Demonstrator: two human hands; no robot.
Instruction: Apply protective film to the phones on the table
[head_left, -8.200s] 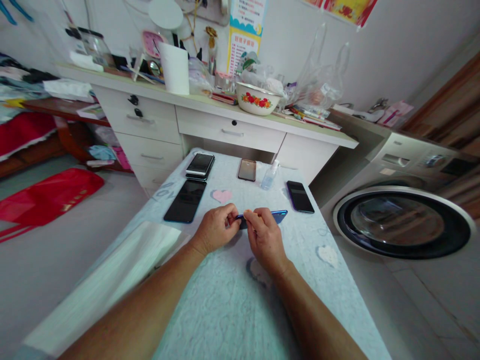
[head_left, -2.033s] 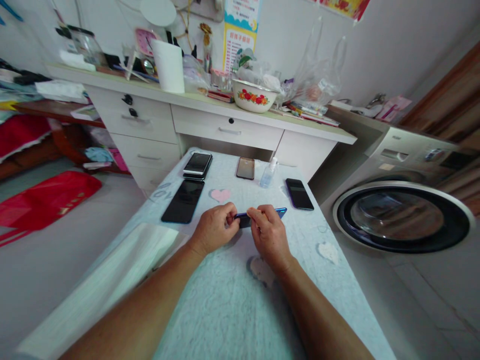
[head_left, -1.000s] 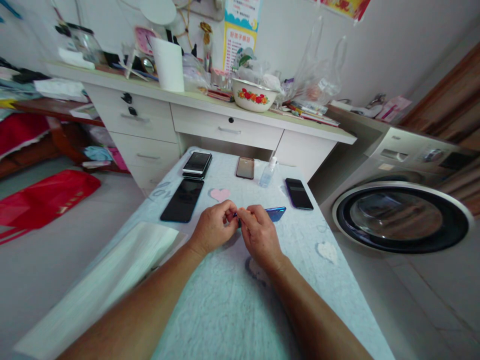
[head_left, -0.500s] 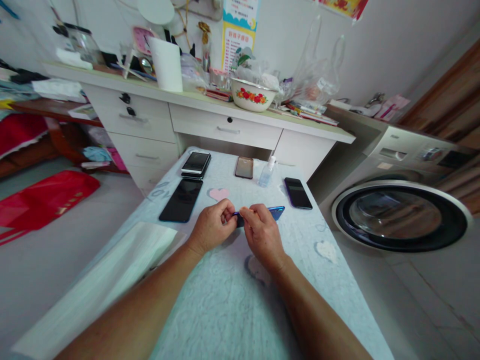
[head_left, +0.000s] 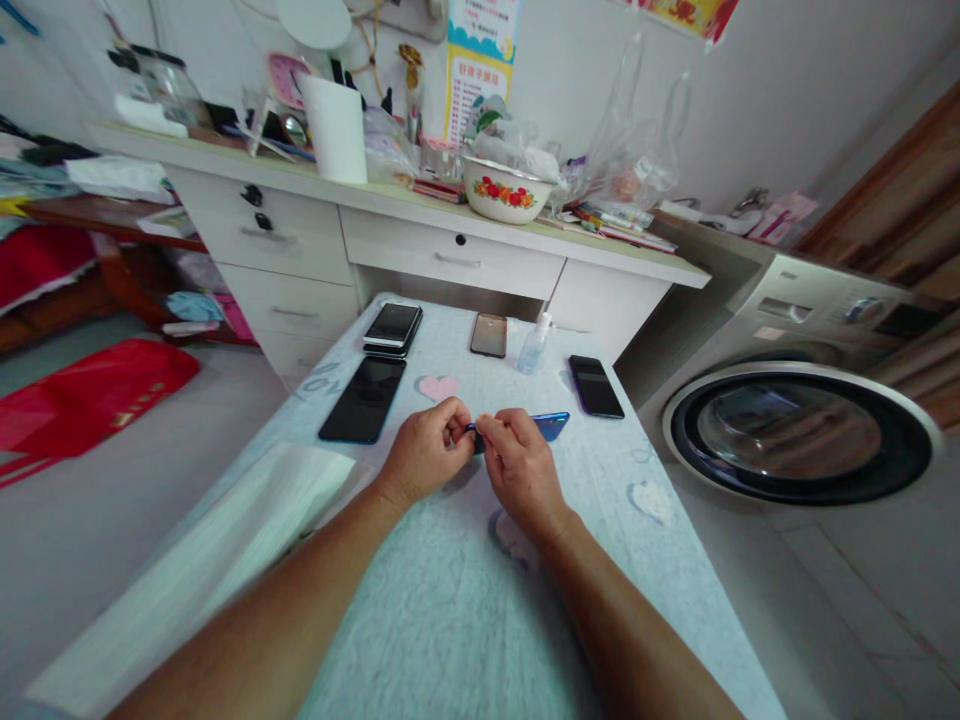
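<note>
Left hand [head_left: 429, 450] pinches a slim, glossy blue phone [head_left: 553, 427]; right hand [head_left: 523, 468], grip unclear, seemingly works its edge; continuing calls for steadiness.

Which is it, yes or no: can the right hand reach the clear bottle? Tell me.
Probably yes: the clear bottle stands just beyond the right hand, with only the blue phone and some tablecloth showing between. The hand is at that phone, though, and would likely have to leave it first.
</note>
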